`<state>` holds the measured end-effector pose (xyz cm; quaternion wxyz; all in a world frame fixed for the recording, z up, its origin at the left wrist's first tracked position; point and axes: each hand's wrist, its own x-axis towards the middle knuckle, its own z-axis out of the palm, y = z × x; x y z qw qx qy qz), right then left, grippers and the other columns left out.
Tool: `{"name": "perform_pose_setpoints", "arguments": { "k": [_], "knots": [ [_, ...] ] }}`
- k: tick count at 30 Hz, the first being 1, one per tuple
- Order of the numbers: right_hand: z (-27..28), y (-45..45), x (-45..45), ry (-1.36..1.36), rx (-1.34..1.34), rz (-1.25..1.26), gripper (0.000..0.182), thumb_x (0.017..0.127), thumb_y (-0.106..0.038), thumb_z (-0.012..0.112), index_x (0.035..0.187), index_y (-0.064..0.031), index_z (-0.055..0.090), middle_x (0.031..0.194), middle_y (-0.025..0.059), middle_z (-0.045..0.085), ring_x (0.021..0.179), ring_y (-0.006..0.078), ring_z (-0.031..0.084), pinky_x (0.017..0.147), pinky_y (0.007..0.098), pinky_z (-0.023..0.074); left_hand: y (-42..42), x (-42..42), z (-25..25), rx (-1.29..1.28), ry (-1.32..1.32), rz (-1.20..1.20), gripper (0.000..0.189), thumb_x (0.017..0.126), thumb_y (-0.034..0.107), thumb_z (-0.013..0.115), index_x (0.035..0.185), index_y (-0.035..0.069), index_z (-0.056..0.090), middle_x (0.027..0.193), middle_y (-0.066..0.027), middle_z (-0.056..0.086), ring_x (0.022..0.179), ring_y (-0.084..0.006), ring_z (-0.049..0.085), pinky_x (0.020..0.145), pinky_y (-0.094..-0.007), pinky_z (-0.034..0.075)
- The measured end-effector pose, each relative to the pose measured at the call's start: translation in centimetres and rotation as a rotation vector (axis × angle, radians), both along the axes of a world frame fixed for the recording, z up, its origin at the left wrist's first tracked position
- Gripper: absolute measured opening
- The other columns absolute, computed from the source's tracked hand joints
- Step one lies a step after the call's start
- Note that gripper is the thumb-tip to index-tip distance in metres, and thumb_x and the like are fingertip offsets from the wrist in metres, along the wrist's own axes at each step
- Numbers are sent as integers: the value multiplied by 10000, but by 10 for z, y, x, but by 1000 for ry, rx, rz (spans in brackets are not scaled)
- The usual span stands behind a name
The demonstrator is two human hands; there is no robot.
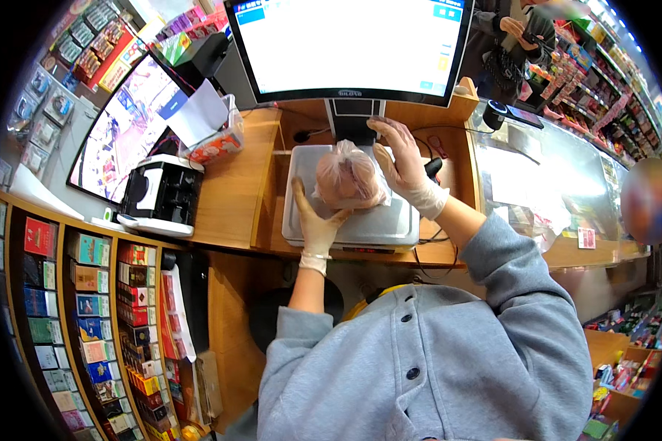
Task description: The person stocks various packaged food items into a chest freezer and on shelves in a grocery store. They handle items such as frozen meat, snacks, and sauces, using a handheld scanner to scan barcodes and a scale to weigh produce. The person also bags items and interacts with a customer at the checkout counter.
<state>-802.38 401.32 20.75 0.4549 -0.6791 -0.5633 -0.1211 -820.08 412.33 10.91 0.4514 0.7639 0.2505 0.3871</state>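
A knotted clear plastic bag [348, 177] with round brownish items inside rests on the pale platform of a weighing scale [375, 229]. Both my hands wear thin whitish gloves. My left hand [315, 223] is at the bag's front left, fingers spread, the thumb by its lower edge; whether it touches the bag is hard to tell. To the right of the bag, my right hand [405, 160] is raised with its fingers apart and nothing in its grasp.
Behind the scale stands a lit monitor [350, 49]. A black-and-white machine [163, 193] and a plastic bin [215, 135] are at left. Cables and a black handheld device [433, 166] lie right of the scale. A glass counter [551, 182] extends right; a person [510, 44] stands beyond.
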Motion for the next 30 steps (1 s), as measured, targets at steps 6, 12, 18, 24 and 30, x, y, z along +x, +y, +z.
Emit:
{"name": "perform_pose_setpoints", "arguments": {
  "k": [6, 12, 18, 24, 30],
  "knots": [
    [31, 20, -5, -336, -110, -57, 372, 866, -212, 531, 1195, -45, 487, 1284, 162, 478, 1192, 331, 437, 997, 423, 340, -34, -23, -6, -300, -197, 34, 1063, 681, 161, 797, 1440, 24, 65, 1477, -188, 162, 1372, -290, 170, 1105, -361, 174],
    [47, 61, 10, -594, -127, -143, 368, 891, -297, 503, 1161, -49, 481, 1329, 125, 447, 1232, 269, 390, 1014, 399, 313, -68, -52, -14, -266, -217, -28, 879, 812, 130, 674, 1448, 60, 70, 1479, -181, 163, 1375, -282, 173, 1095, -342, 173],
    [50, 83, 18, -685, -181, -234, 400, 895, -340, 485, 1175, -55, 490, 1330, 105, 443, 1237, 248, 380, 1024, 405, 293, -71, -72, -19, -327, -181, 41, 808, 873, 237, 619, 1447, 88, 70, 1468, -205, 176, 1369, -306, 180, 1106, -425, 112],
    [46, 89, 23, -708, -202, -288, 412, 897, -352, 480, 1199, -71, 484, 1336, 85, 445, 1260, 231, 359, 1062, 412, 222, -65, -77, -17, -344, -194, 52, 774, 885, 205, 600, 1445, 88, 79, 1471, -211, 176, 1368, -307, 186, 1100, -416, 127],
    [49, 69, 17, -670, -198, -274, 427, 890, -340, 489, 1231, -86, 461, 1347, 93, 436, 1274, 237, 349, 1069, 433, 206, -62, -73, -17, -367, -235, 20, 777, 879, 181, 603, 1450, 115, 80, 1477, -200, 162, 1371, -310, 180, 1080, -375, 184]
  ]
}}
